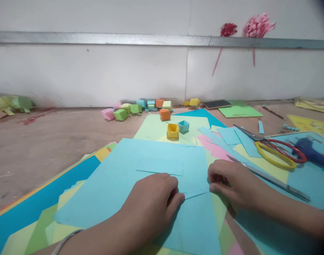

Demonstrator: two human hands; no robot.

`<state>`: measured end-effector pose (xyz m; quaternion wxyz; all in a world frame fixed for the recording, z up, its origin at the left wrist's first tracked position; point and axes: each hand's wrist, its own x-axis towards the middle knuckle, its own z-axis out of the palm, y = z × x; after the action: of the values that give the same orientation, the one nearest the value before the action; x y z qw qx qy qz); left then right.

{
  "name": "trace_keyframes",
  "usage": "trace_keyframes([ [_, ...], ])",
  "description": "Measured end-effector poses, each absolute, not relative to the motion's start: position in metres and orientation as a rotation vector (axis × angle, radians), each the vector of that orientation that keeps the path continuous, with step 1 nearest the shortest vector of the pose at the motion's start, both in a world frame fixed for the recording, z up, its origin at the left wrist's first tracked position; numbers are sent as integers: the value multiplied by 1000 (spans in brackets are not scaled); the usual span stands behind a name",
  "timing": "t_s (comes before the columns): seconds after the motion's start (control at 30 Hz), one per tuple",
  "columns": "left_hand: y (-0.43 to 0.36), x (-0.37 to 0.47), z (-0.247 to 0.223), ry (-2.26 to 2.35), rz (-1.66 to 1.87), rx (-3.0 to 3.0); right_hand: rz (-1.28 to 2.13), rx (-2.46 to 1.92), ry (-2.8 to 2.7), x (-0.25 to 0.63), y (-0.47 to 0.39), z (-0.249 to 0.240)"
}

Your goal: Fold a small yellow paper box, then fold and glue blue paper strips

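My left hand (155, 196) and my right hand (232, 180) pinch a narrow light blue paper strip (196, 195) between them, with its ends hidden in my fingers. The strip is just above or on a large light blue paper sheet (106, 184); I cannot tell whether it touches. A smaller light blue paper rectangle (159, 167) lies on that sheet, beyond my left hand. Beside my right forearm rests a slim metal blade-like tool (273, 180). Scissors (275, 148) with red and yellow handles lie farther right.
Small folded yellow (173, 131) and blue (183, 126) paper boxes stand beyond the sheet. Several coloured paper cubes (121, 114) line the wall. Paper scraps (228, 135), a dark flat object (217, 104) and a dark blue tool (312, 152) are at right. Pink paper flowers (257, 26) hang on a metal rail.
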<state>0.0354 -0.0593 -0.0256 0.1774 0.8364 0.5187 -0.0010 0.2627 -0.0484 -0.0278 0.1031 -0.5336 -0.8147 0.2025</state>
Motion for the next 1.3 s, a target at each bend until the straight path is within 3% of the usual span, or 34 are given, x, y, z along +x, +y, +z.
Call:
trace_keyframes([
  [0.13,-60,36,-27,1475,0,2370,377,-1504,-2467,265,-52,-33],
  [0.27,-61,35,-28,1474,20,2381,-30,-1011,-2565,252,-70,-43],
  [0.37,-61,35,-28,1464,37,2401,-146,-804,-2674,241,-83,-47],
  [0.53,-61,35,-27,1457,32,2393,-418,-817,-2716,239,-91,-46],
  [0.8,-61,34,-27,1452,26,2377,-803,-1255,-2712,254,-95,-31],
  [0.9,-60,35,-28,1456,15,2377,-774,-1053,-2661,248,-96,-23],
  [1.13,-64,32,-24,1388,-57,2512,-76,-684,-2672,237,-83,-48],
  [1.3,-71,20,-16,1379,-230,2584,-120,-746,-2640,238,-89,-48],
])
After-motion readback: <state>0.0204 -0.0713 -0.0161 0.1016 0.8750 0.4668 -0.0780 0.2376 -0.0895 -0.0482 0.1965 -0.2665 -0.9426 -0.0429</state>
